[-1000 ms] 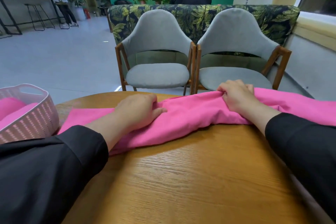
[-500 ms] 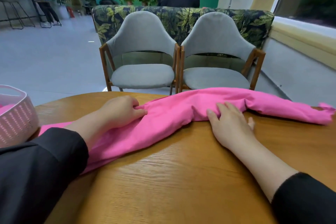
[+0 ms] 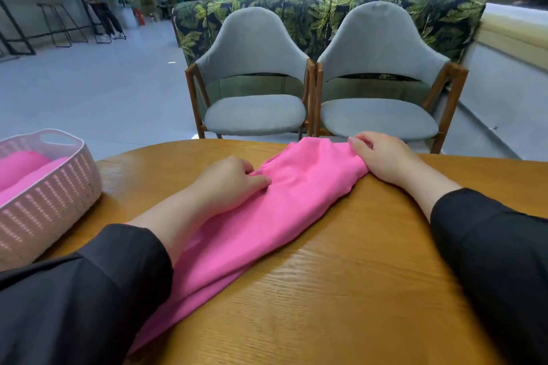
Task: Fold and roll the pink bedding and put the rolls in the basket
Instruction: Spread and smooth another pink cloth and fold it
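Since half a second ago the right hand has come off the tabletop and up to the far end of the sheet, and the long tail that ran off to the right is gone, so the sheet is a shorter band now. That hand pinches the bunched end, fingers curled round the cloth. Left hand hasn't really moved: it's curled on the sheet's left edge, thumb pressing down, clutching a bit of fabric.

The sheet runs diagonally from the right hand's grip back toward the near table edge, passing under the left forearm. Far end sits right at the table's far rim. Plenty of bare wood right of and nearer than the right hand.

Basket is well left of the left hand, on the table's left edge, with pink rolls already in it.
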{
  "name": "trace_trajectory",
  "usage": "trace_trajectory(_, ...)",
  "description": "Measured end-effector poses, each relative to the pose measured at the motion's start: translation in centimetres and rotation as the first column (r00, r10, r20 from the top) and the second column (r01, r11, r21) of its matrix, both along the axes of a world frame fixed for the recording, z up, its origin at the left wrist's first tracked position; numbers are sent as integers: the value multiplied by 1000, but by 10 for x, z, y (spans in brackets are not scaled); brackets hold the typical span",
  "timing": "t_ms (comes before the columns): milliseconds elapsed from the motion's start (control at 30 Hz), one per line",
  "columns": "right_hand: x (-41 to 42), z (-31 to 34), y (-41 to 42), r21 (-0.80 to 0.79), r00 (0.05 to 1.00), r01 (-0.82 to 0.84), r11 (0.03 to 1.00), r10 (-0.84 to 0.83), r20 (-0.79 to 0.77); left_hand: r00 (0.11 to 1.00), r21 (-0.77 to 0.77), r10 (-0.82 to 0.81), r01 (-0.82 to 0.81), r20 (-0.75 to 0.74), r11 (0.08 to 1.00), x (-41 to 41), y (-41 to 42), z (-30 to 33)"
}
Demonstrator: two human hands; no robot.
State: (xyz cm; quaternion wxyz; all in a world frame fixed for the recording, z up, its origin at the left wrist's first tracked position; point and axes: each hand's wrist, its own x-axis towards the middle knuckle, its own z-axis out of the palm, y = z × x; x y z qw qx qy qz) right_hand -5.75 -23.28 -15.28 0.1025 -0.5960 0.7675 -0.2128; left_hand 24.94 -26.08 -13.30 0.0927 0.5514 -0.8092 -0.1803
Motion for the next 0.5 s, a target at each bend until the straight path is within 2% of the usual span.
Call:
trace_trajectory(100,-1,-2,4,-35,999,34,999,-35,-19,1000,118,-8,8,-3,993,1,7,12)
trace_trajectory(233,9,-3,27,-86,1000,-1,996,1,1,994,300,-105,100,1,949,8,27,34)
trace_trajectory(300,18,-3,46,-118,999,-26,993,30,33,986,420,-90,143,-143,896,10,45,37)
trace_trajectory(367,29,-2,71,-133,996,-34,990,44,74,939,544,22,179,-342,820,7,70,32)
trace_trajectory(433,42,-2,96,-142,990,-23,990,42,137,844,593,166,205,-511,779,-3,98,24)
trace_trajectory(500,53,-1,124,-193,954,7,981,51,296,683,631,332,243,-651,737,-20,129,20)
